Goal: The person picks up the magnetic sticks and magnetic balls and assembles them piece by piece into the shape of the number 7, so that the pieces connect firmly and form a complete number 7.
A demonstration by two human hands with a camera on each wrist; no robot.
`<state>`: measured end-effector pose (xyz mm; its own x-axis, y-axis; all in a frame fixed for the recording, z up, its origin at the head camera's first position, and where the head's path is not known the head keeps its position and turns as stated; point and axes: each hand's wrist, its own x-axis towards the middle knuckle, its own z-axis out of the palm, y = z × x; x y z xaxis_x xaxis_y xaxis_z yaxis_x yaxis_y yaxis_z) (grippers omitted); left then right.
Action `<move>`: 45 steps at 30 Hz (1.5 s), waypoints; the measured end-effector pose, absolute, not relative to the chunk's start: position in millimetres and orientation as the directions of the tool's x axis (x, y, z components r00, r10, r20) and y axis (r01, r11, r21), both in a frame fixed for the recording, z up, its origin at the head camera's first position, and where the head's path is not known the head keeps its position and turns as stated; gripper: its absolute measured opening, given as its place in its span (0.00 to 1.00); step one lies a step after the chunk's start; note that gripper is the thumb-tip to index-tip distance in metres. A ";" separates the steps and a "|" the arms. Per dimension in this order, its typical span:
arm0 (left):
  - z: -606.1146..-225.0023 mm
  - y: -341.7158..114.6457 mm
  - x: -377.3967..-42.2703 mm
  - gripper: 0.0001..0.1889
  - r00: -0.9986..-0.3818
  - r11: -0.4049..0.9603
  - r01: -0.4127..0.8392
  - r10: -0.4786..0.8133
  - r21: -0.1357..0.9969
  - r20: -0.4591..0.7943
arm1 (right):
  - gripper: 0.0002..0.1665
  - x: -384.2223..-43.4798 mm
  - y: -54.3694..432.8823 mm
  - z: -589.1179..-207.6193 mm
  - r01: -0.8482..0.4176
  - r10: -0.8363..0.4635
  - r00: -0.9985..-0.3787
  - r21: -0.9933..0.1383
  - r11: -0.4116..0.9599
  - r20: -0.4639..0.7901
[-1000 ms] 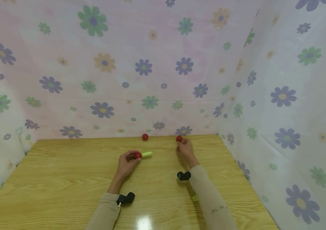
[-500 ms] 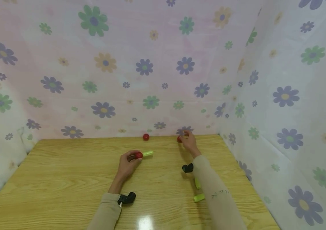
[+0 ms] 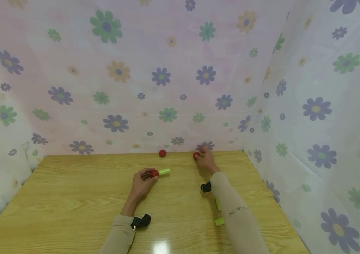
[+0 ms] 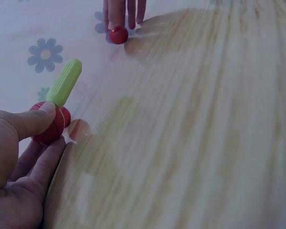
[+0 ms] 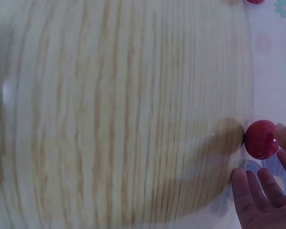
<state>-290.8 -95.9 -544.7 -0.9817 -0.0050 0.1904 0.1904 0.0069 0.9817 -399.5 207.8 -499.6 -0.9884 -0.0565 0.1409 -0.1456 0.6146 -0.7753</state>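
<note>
A: Left hand [image 3: 142, 183], what is noted?
B: Left ball [image 3: 154, 173], red, is pinched between thumb and fingers, low at mid-table [image 3: 87, 197]. A green stick [image 3: 164, 171] is seen jutting from beside it, rightward from overhead, upward by the left wrist view. Whether the two are joined cannot be told.
A: And the right hand [image 3: 207, 162]?
B: Some fingers are spread in the right wrist view. Right ball [image 5: 260, 140], also red, is touched by one digit near the table's far edge. Whether it is fully pinched cannot be told; one fingertip is blurred overhead.
A: Anything else?
B: Far ball [image 3: 162, 153], red, is set at the far edge, just beside the flowered curtain [image 3: 129, 102], well apart from the right ball. Two more sticks, an upper stick [image 3: 218, 204] and a lower stick [image 3: 219, 221], are partly covered by the right sleeve [image 3: 235, 208].
</note>
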 end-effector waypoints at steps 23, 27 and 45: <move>-545.2 -93.0 -288.9 0.20 -0.983 -0.010 0.182 0.005 0.983 0.182 | 0.17 -394.9 199.8 -510.9 -0.224 -0.002 -0.963 -0.796 0.563 0.269; -545.2 -93.6 -289.2 0.21 -0.985 -0.018 0.170 0.010 0.985 0.170 | 0.17 -392.3 198.7 -510.9 -0.238 0.012 -0.957 -0.808 0.539 0.290; -544.5 -94.4 -290.6 0.20 -0.986 -0.010 0.167 0.000 0.986 0.167 | 0.16 -390.1 188.2 -521.8 -0.215 0.202 -0.925 -0.882 0.419 0.321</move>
